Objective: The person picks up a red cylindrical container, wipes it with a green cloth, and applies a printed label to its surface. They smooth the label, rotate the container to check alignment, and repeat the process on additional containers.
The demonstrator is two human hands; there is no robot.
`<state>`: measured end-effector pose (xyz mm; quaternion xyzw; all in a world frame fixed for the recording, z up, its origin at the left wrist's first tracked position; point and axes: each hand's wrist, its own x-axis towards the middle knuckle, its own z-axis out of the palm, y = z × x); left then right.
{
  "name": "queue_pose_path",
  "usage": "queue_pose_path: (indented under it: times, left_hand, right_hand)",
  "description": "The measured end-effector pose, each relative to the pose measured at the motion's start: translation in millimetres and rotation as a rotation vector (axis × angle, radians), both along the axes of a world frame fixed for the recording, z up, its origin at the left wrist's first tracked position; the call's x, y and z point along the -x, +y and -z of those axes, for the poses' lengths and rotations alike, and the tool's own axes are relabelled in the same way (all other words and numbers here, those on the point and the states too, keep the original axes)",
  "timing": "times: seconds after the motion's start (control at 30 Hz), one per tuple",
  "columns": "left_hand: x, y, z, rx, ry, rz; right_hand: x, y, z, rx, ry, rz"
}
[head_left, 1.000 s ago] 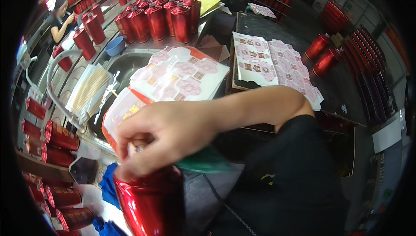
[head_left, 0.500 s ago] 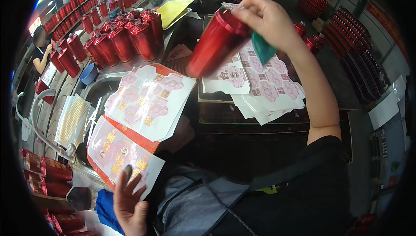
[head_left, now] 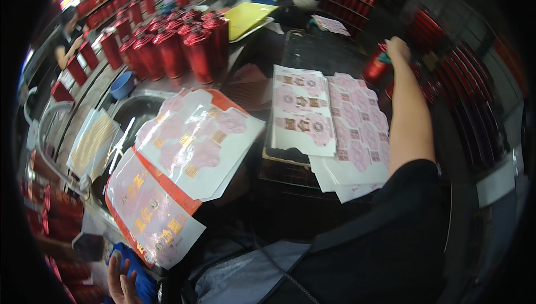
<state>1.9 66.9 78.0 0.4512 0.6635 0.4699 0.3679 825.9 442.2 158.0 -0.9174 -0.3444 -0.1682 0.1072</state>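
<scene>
- one glossy red bottle (head_left: 375, 70), cylinder-bodied, is at the far right of the dark counter (head_left: 312, 53); your right hand (head_left: 397, 50) has its grip closed about the top, a soft green cloth (head_left: 384, 58) bunched there too.
- your left hand (head_left: 124, 279) is low at the left edge, its grip loose with fingers parted, over or just beside a crumpled blue cloth (head_left: 146, 288); you can't tell whether they touch.
- in front of you, shiny printed sheets (head_left: 195, 136), white with pink scalloped shapes and gold patches, overlap on a smooth orange board (head_left: 167, 176) that partly covers the metal sink (head_left: 139, 106).
- on the dark counter, two more paper stacks (head_left: 301, 117) lie side by side, flat, pink-patterned.
- left of the sink, a clear plastic sleeve (head_left: 94, 145) holds thin pale sticks, lined up lengthwise.
- a round blue bowl (head_left: 121, 85) sits near the sink's far rim; you can't make out its contents.
- beyond, red metallic-looking bottles (head_left: 184, 53) stand crowded upright, near a white tray (head_left: 258, 30) bearing a yellow sheet (head_left: 245, 18).
- far-off shelves (head_left: 347, 3) hold rows of red containers, with yellow ones on top.
</scene>
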Motion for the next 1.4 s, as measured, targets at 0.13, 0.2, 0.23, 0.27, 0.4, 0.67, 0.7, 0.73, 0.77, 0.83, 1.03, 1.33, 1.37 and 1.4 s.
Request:
queue_pose_path:
  times: [0.13, 0.2, 0.23, 0.27, 0.4, 0.67, 0.7, 0.73, 0.77, 0.83, 1.03, 1.33, 1.37, 1.4]
  left_hand:
    - [-5.8, -2.8, 19.8, 0.020, 0.008, -0.167]
    - [-5.5, 30.9, 81.5, -0.084, -0.306, -0.014]
    - [-16.1, 31.0, 44.1, -0.098, -0.241, 0.006]
    - [-25.6, 11.6, 13.0, -0.070, -0.178, -0.048]
    - [-24.4, 5.8, 34.1, -0.161, -0.326, -0.180]
    - [12.7, -40.1, 56.1, -0.297, -0.190, -0.447]
    - [17.1, -48.4, 59.4, -0.326, -0.168, -0.491]
    - [20.8, -54.7, 63.6, -0.348, -0.115, -0.537]
    - [25.0, -61.6, 68.1, -0.369, -0.062, -0.582]
    - [27.8, -77.8, 74.6, -0.340, -0.010, -0.676]
    - [42.4, -94.5, 83.4, -0.235, 0.549, -0.712]
    - [61.7, -101.1, 77.8, -0.272, 0.642, -0.615]
    - [66.4, -102.2, 81.0, -0.278, 0.632, -0.614]
    - [70.8, -105.5, 83.0, -0.279, 0.631, -0.616]
  right_hand:
    - [-135.0, 13.4, 19.5, 0.022, -0.111, -0.319]
    - [-223.5, -21.8, -156.1, 0.200, -0.536, -0.314]
    - [-220.3, -13.9, -120.9, 0.175, -0.394, -0.236]
    - [-141.2, 56.4, -68.1, 0.172, -0.317, -0.313]
    - [181.2, 32.2, -125.9, -0.111, -0.205, -0.916]
    - [607.1, -14.9, -86.6, -0.146, 0.006, -1.775]
    - [643.3, -6.1, -80.5, -0.227, -0.006, -1.921]
    - [680.8, 2.5, -78.1, -0.115, 0.065, -1.951]
    - [719.8, 9.5, -74.1, -0.098, -0.017, -2.004]
    - [796.3, 2.8, -70.1, -0.047, -0.063, -2.061]
    - [1006.2, 17.2, -30.7, 0.144, -0.072, -2.166]
    - [1187.9, 95.6, 34.8, 0.007, -0.036, -1.958]
    - [1183.3, 112.4, 38.5, -0.003, -0.082, -1.956]
    - [1176.1, 128.1, 38.1, -0.018, -0.117, -1.952]
